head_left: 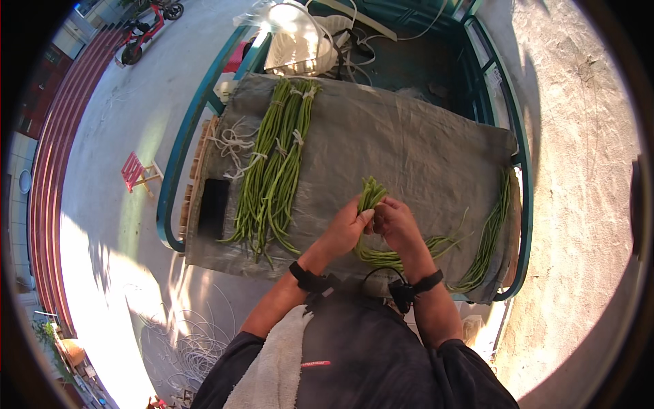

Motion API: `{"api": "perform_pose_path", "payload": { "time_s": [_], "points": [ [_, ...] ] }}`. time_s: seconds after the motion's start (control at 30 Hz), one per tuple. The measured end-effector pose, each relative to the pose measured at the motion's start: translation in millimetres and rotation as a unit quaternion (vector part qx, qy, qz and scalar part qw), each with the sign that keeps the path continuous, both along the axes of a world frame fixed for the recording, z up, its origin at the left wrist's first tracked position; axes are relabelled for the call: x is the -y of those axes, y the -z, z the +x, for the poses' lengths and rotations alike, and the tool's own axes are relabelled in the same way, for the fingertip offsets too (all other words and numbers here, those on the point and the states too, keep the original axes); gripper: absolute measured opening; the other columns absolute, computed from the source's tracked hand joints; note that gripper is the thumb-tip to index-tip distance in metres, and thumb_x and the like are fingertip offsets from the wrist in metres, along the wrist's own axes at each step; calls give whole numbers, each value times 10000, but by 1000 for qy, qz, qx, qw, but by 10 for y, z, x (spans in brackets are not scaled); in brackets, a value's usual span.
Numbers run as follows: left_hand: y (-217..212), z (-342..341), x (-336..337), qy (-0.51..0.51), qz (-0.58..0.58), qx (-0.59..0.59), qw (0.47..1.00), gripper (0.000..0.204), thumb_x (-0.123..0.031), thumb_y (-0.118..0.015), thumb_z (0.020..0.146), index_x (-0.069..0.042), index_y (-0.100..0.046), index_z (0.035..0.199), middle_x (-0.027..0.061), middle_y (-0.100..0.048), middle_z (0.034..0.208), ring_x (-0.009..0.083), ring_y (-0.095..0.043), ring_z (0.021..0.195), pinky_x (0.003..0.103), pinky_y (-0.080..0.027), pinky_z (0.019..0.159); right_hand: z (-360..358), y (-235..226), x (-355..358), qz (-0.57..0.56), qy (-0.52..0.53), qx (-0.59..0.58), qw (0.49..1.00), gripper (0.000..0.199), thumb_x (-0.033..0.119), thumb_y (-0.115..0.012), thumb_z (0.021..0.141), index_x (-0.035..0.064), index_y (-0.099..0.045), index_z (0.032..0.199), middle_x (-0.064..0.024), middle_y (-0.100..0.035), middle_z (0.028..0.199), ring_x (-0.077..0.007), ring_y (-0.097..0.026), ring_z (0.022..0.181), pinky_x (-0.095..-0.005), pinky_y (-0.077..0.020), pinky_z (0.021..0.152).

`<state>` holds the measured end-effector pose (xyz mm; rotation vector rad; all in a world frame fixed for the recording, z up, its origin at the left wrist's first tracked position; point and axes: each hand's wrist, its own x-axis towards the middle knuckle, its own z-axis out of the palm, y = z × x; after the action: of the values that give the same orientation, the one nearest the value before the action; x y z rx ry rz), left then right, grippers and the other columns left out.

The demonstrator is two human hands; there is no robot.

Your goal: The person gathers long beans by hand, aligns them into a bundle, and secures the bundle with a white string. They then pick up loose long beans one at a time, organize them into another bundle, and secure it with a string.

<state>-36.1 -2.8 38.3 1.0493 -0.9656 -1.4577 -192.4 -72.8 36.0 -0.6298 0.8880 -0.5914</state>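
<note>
Both my hands grip one bunch of long green beans [371, 194] over a grey cloth [409, 146] spread on a cart. My left hand [349, 228] wraps the bunch from the left, and my right hand [395, 221] closes on it from the right. The bunch's cut ends stick up above my fingers, while its tails [381, 258] curl down toward my body. Tied bundles of long beans [276, 163] lie in a row at the cloth's left. A loose strand of beans [487, 238] lies along the right edge.
A teal metal cart frame [178, 153] rims the cloth. White strings [231, 143] lie by the bundles, with a black rectangular object [213, 208] below them. A white bag [300, 41] sits at the cart's far end. A red stool [136, 172] and red scooter [144, 31] stand on the concrete.
</note>
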Motion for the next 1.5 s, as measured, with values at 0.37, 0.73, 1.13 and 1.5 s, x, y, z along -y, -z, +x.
{"api": "perform_pose_path", "payload": {
  "time_s": [0.37, 0.73, 1.13, 1.5],
  "points": [
    [39, -5, -33, -40, 104, 172, 979, 264, -182, -513, 1061, 24, -550, 1220, 61, -623, 852, 154, -583, 734, 341, -499, 689, -118, -505, -88, -447, -174, -398, 782, 205, 184, -674, 917, -18, -694, 944, -164, -728, 866, -342, -690, 751, -411, -529, 690],
    [171, -41, -17, 40, -100, 312, 944, 265, -181, -564, 1017, 43, -541, 1157, 214, -684, 1024, 356, -666, 951, 446, -500, 828, 258, -1252, 374, -587, -447, -298, 605, 153, 160, -706, 851, 11, -706, 884, -175, -704, 852, -368, -676, 828, -440, -517, 712],
    [-50, 104, -84, 64, 56, 129, 988, 266, -110, -583, 1002, 9, -501, 1225, 104, -632, 934, 189, -627, 895, 341, -510, 802, -88, -71, 1111, -217, -463, -187, 839, 173, 228, -753, 864, 64, -738, 917, 26, -610, 695, -80, -532, 592, -283, -409, 527],
    [307, 98, 38, -81, 30, 291, 953, 292, -134, -630, 969, 44, -502, 1161, 193, -674, 924, 311, -664, 814, 422, -518, 743, -265, -99, 153, -359, -231, -217, 878, 199, 235, -703, 944, 38, -707, 922, -61, -581, 669, -161, -556, 631, -330, -437, 581]
  ]
}}
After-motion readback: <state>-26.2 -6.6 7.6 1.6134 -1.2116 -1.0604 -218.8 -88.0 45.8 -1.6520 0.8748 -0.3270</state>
